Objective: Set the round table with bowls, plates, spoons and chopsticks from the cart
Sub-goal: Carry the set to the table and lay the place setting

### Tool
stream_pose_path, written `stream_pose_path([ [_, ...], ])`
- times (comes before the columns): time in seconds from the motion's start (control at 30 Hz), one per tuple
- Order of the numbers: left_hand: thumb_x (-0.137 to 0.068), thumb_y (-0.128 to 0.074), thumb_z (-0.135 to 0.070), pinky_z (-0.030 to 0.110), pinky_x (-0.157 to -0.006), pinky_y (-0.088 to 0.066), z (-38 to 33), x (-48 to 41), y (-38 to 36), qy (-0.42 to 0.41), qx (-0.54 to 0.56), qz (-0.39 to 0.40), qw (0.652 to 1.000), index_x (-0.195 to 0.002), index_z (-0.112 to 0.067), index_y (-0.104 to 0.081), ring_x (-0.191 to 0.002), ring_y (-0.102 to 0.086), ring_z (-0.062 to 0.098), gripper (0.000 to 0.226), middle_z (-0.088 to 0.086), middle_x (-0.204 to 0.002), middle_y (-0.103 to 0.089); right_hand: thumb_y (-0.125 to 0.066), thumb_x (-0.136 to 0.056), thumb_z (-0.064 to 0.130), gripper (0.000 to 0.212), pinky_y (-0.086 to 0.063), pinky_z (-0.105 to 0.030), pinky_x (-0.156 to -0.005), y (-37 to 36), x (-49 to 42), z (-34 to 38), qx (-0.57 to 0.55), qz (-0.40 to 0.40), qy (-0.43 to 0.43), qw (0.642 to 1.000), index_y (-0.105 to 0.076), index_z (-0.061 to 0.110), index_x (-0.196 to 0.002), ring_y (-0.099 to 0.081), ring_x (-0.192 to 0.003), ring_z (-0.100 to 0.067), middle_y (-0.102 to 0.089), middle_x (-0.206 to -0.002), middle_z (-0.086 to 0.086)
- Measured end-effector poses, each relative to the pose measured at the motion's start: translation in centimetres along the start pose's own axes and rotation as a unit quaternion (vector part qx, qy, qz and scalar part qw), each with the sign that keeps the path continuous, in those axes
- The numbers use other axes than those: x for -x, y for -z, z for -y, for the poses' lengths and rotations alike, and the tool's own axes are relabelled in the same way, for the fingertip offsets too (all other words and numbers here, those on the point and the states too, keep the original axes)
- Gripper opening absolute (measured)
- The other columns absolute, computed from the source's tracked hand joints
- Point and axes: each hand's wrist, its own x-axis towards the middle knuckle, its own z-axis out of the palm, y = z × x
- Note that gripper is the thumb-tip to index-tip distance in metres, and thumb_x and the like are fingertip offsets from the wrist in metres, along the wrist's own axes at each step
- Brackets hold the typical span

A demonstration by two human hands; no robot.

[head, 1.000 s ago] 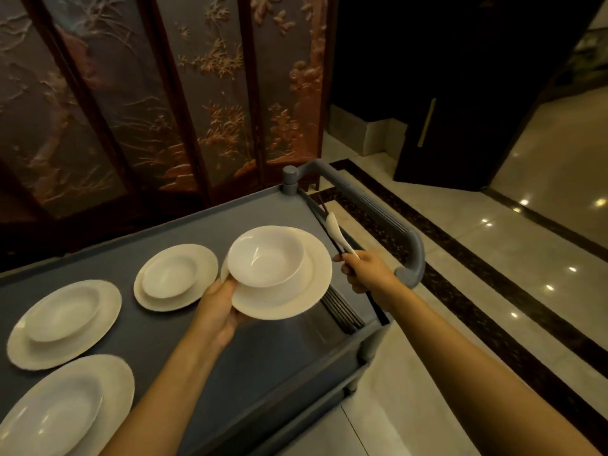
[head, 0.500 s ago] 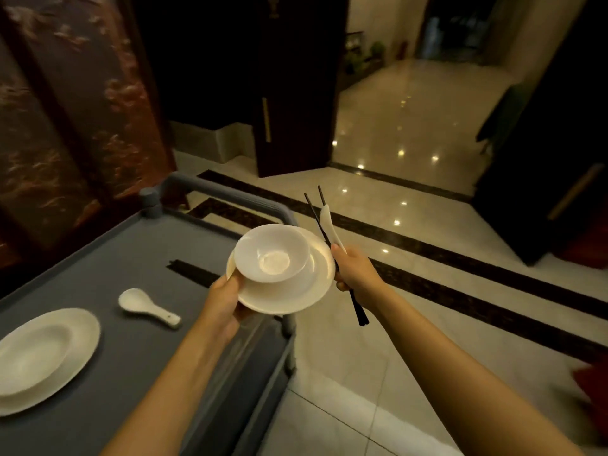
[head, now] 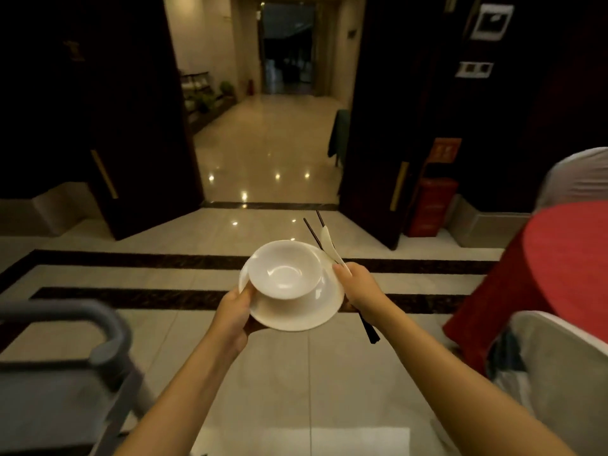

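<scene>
My left hand [head: 234, 312] grips the left rim of a white plate [head: 296, 315] with a white bowl [head: 284, 269] sitting on it, held over the floor at centre. My right hand [head: 357, 284], just right of the plate, is closed around a white spoon [head: 329, 243] and a pair of dark chopsticks [head: 312, 230], whose tips point up and away and whose butt ends stick out below the hand. The grey cart [head: 65, 383] is at the lower left, only its handle and corner showing. The round table [head: 566, 274], covered in red cloth, stands at the right edge.
A white-covered chair [head: 559, 366] stands at lower right before the table, another [head: 579, 176] behind it. Open dark doors [head: 138, 159] frame a corridor ahead. A red fire-extinguisher box [head: 431, 205] sits by the right door. Polished tile floor lies between cart and table.
My view has swung right, away from the cart toward the doorway and red table. Both hands carried the plate with bowl, the spoon and the chopsticks off the cart and over the floor.
</scene>
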Motion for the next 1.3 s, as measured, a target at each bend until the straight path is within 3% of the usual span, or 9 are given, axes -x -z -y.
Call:
stream_pose_path([
  [0.27, -0.088, -0.057, -0.038, 0.033, -0.058, -0.055, -0.3, -10.6, -13.2, 0.012, -0.016, 0.090, 0.996, -0.107, -0.017, -0.063, -0.091, -0.065, 0.025, 0.029, 0.008, -0.097, -0.069, -0.043, -0.096, 0.028, 0.029, -0.039, -0.012, -0.039, 11.5, -8.2, -1.5, -0.020, -0.132, -0.027, 0.991, -0.062, 0.007, -0.094, -0.051, -0.053, -0.008, -0.058, -0.068, 0.001],
  [0.37, -0.087, -0.058, -0.038, 0.030, -0.053, -0.056, -0.5, -14.2, -17.6, 0.031, -0.032, 0.120, 0.992, -0.099, -0.016, -0.064, -0.087, -0.066, 0.024, 0.026, 0.008, -0.093, -0.070, -0.042, -0.097, 0.026, 0.026, -0.034, -0.012, -0.033, 15.1, -11.1, -2.2, -0.031, -0.175, -0.049, 0.983, -0.060, 0.011, -0.085, -0.045, -0.049, -0.009, -0.053, -0.064, 0.001],
  [0.5, -0.087, -0.058, -0.039, 0.039, -0.065, -0.057, -0.8, -19.7, -23.4, 0.057, -0.052, 0.167, 0.983, -0.102, -0.014, -0.062, -0.090, -0.066, 0.028, 0.030, 0.011, -0.096, -0.069, -0.040, -0.097, 0.026, 0.030, -0.034, -0.017, -0.038, 19.6, -15.6, -3.4, -0.047, -0.218, -0.078, 0.972, -0.062, 0.004, -0.095, -0.044, -0.052, -0.012, -0.053, -0.070, -0.004],
  [0.6, -0.087, -0.058, -0.041, 0.036, -0.056, -0.058, -0.9, -24.3, -27.6, 0.065, -0.062, 0.210, 0.974, -0.100, -0.018, -0.061, -0.088, -0.067, 0.027, 0.027, 0.011, -0.096, -0.069, -0.040, -0.097, 0.026, 0.031, -0.036, -0.019, -0.041, 22.8, -19.5, -4.2, -0.044, -0.251, -0.090, 0.963, -0.061, 0.004, -0.099, -0.047, -0.055, -0.013, -0.055, -0.073, -0.006],
  [0.83, -0.087, -0.058, -0.041, 0.036, -0.055, -0.058, -1.4, -37.0, -38.0, 0.077, -0.085, 0.310, 0.944, -0.102, -0.022, -0.062, -0.089, -0.069, 0.029, 0.025, 0.012, -0.099, -0.071, -0.036, -0.098, 0.024, 0.028, -0.032, -0.020, -0.038, 30.4, -29.3, -5.2, -0.033, -0.336, -0.108, 0.935, -0.058, 0.012, -0.084, -0.041, -0.051, -0.014, -0.048, -0.063, -0.002],
  [0.93, -0.086, -0.058, -0.040, 0.033, -0.053, -0.057, -1.9, -42.0, -42.7, 0.077, -0.086, 0.352, 0.929, -0.105, -0.024, -0.062, -0.078, -0.073, 0.024, 0.025, 0.006, -0.088, -0.075, -0.037, -0.097, 0.022, 0.031, -0.032, -0.023, -0.041, 33.7, -33.4, -5.4, -0.029, -0.371, -0.118, 0.921, -0.053, 0.015, -0.073, -0.041, -0.051, -0.015, -0.046, -0.062, -0.003],
  [1.03, -0.080, -0.062, -0.042, 0.029, -0.049, -0.055, -1.9, -45.8, -47.4, 0.089, -0.087, 0.383, 0.915, -0.102, -0.023, -0.063, -0.068, -0.073, 0.018, 0.029, 0.001, -0.076, -0.076, -0.037, -0.097, 0.021, 0.026, -0.032, -0.026, -0.045, 36.9, -36.8, -6.1, -0.028, -0.408, -0.126, 0.904, -0.055, 0.010, -0.081, -0.042, -0.054, -0.015, -0.047, -0.064, -0.002],
  [1.13, -0.071, -0.067, -0.045, 0.033, -0.054, -0.057, -1.3, -49.2, -52.1, 0.101, -0.090, 0.403, 0.905, -0.105, -0.020, -0.063, -0.075, -0.073, 0.023, 0.042, 0.005, -0.083, -0.076, -0.037, -0.097, 0.020, 0.025, -0.029, -0.025, -0.044, 40.7, -39.9, -7.2, -0.024, -0.423, -0.142, 0.894, -0.052, 0.011, -0.080, -0.037, -0.052, -0.015, -0.043, -0.063, -0.001],
  [1.3, -0.082, -0.064, -0.043, 0.034, -0.055, -0.057, 0.5, -54.8, -61.0, 0.100, -0.104, 0.432, 0.890, -0.108, -0.024, -0.063, -0.079, -0.073, 0.023, 0.032, 0.005, -0.087, -0.076, -0.036, -0.098, 0.021, 0.022, -0.029, -0.025, -0.044, 47.8, -45.3, -9.7, -0.040, -0.456, -0.157, 0.875, -0.053, 0.009, -0.091, -0.038, -0.054, -0.016, -0.043, -0.067, -0.002],
])
